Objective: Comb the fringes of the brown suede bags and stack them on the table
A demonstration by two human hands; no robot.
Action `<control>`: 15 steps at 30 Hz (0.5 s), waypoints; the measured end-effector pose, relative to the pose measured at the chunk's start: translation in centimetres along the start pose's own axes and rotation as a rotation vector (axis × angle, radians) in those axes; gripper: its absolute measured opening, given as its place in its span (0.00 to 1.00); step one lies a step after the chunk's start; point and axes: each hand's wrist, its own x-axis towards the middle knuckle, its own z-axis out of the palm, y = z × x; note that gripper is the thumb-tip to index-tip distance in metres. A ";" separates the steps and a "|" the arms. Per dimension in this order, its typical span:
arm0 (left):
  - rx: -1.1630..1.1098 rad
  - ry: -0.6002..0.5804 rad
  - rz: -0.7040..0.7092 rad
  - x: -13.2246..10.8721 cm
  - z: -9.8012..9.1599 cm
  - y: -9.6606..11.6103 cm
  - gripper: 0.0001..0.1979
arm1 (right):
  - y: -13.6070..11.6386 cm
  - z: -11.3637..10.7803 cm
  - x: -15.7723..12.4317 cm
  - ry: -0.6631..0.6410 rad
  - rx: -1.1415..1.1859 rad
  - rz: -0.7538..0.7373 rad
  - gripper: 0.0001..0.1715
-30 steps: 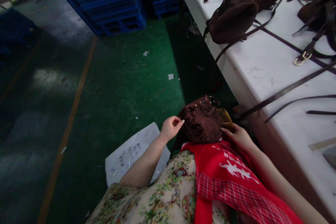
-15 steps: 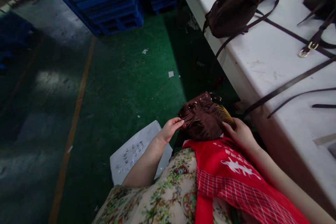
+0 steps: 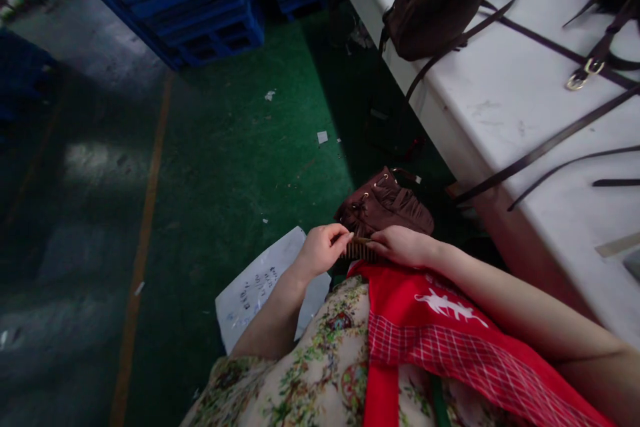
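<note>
**Now the comb lies crosswise between my hands**

Right at the near edge of the bag (image 3: 389,203), on my lap, the comb (image 3: 358,250) lies with its long axis running left to right, spine up and teeth pointing down toward my apron (image 3: 425,327). My right hand (image 3: 404,247) covers its right end, fingers folded down over it and holding it. My left hand (image 3: 323,250) meets the other end, thumb and forefinger pinched narrow at the tip of the spine. I cannot tell whether that pinch has the comb itself or a strand of fringe. Both hands touch it or nearly so. The right has the firmer hold, and the left is the nearer to the bare stretch of teeth. The bag sits just beyond the comb, away from my body, its fringe falling toward me, and the table (image 3: 500,113) stands to my right.

A second ago the comb was over on the bag's right side, at its far corner, with my right hand low beside it. My left hand was pinching at the bag's left edge, well apart from the comb. Since then my right hand has carried the comb across to the near left, so the two hands now close on one thing. The bag itself has hardly shifted on my lap.
</note>
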 end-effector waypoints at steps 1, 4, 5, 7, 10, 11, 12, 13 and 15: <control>-0.051 -0.012 0.003 0.3 -0.4 -0.1 0.16 | 0.2 0.0 -0.2 -0.086 0.122 -0.017 0.26; -0.338 -0.189 -0.020 1.8 -0.8 -0.8 0.20 | 0.6 -0.1 -1.0 -0.300 0.460 -0.021 0.29; -0.409 -0.270 -0.025 2.3 -0.6 -1.1 0.21 | 0.7 -0.1 -1.2 -0.334 0.538 -0.022 0.30; -0.450 -0.405 -0.027 3.3 0.2 -1.5 0.22 | 0.9 0.0 -1.6 -0.354 0.633 -0.033 0.29; -0.441 -0.463 -0.052 4.0 1.8 -1.9 0.22 | 1.2 -0.1 -2.0 -0.335 0.677 -0.039 0.29; -0.463 -0.424 -0.070 4.1 2.1 -2.1 0.23 | 1.3 -0.3 -2.2 -0.288 0.670 -0.033 0.28; -0.489 -0.347 -0.085 4.2 2.3 -2.3 0.23 | 1.4 -0.5 -2.3 -0.205 0.642 -0.023 0.28; -0.509 -0.236 -0.092 4.2 2.4 -2.5 0.24 | 1.5 -0.8 -2.3 -0.082 0.581 -0.010 0.27; -0.517 0.064 -0.086 4.3 1.9 -3.2 0.24 | 1.5 -1.3 -2.2 0.215 0.342 0.024 0.24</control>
